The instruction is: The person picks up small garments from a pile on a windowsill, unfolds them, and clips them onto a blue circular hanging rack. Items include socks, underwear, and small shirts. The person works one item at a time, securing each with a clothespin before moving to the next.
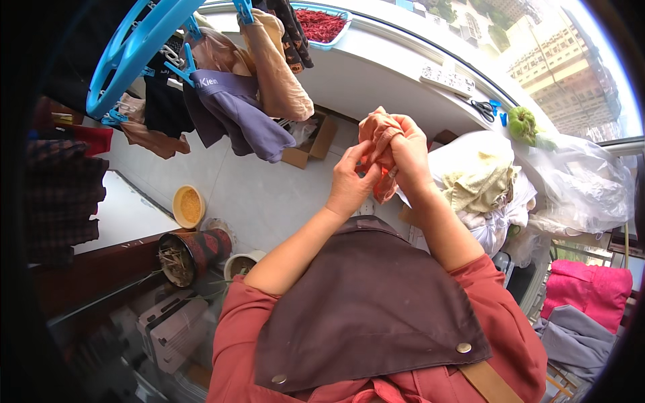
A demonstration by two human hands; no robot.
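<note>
Both hands hold a bunched, salmon-coloured piece of thin cloth in front of my chest. My left hand pinches its lower left side between thumb and fingers. On the other side, my right hand grips the gathered top and right part. What kind of garment it is cannot be told. To the upper left hangs a blue plastic clip hanger. Purple underpants, a beige sock-like piece and a black cloth hang from its pegs.
A windowsill curves behind, bearing a basket of dried red chillies, scissors and a green vegetable. Heaped cloths stand at right beside a plastic bag. On the floor are a cardboard box and plant pots.
</note>
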